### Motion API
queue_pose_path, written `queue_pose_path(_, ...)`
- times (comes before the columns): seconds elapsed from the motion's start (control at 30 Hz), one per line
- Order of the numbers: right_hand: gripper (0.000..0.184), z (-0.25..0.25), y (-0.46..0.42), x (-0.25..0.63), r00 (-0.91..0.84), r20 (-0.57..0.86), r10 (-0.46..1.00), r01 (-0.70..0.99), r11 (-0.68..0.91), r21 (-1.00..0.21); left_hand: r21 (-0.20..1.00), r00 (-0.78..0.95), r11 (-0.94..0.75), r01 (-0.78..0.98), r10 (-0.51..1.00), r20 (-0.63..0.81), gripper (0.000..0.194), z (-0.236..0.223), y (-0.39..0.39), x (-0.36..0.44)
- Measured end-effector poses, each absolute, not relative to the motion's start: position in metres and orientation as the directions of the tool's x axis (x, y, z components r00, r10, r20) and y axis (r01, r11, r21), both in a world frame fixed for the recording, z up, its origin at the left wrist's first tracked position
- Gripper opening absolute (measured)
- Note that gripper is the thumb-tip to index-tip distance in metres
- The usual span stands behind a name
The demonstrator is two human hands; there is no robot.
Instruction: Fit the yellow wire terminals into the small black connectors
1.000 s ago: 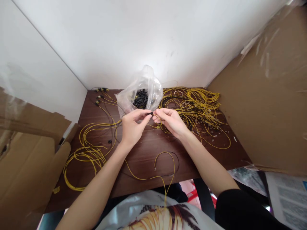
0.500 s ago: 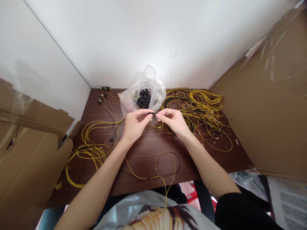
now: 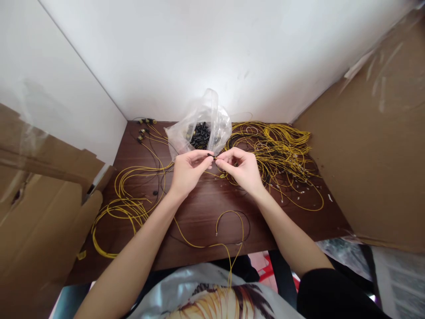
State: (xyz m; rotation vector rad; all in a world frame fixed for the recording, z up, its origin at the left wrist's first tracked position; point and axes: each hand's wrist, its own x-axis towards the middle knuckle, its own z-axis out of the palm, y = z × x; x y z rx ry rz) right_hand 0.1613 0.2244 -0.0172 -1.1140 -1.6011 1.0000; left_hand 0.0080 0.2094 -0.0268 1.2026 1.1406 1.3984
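Observation:
My left hand pinches a small black piece between thumb and fingertips, just in front of the plastic bag. Facing it, my right hand is closed with thumb and fingertips on a thin yellow wire, whose end meets the black piece. Whether the wire sits inside the piece is too small to tell. Behind my hands a clear plastic bag stands, with many small black parts in it. A loose yellow wire runs below my hands and over the table's front edge onto my lap.
To the right lies a tangled heap of yellow wires with small white ends. On the left are coiled yellow wires and several wires with black ends. Cardboard walls the brown table on both sides; a white wall stands behind.
My fingertips remain together at the black piece, with slightly more wire visible between them. The whole view has shifted a little.

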Motion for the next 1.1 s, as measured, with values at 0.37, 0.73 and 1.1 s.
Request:
queue_pose_path(0.37, 0.005, -0.0149, 0.2243, 0.1659, -0.245, 0.343, 0.907, 0.290, 0.406, -0.867, 0.988, -0.072, -0.081, -0.128, 0.995, 0.073, 0.019, -0.0257, 0.2100, 0.0074)
queue_pose_path(0.73, 0.007, -0.0130, 0.2215, 0.1657, -0.291, 0.426, 0.857, 0.376, 0.512, -0.772, 0.989, -0.078, -0.096, -0.117, 0.993, 0.087, 0.018, -0.0268, 0.2100, 0.0082)
queue_pose_path(1.1, 0.006, -0.0132, 0.2206, 0.1638, -0.235, 0.368, 0.900, 0.359, 0.432, -0.827, 0.982, -0.071, -0.191, 0.015, 0.979, 0.191, 0.015, -0.0313, 0.2096, 0.0102)
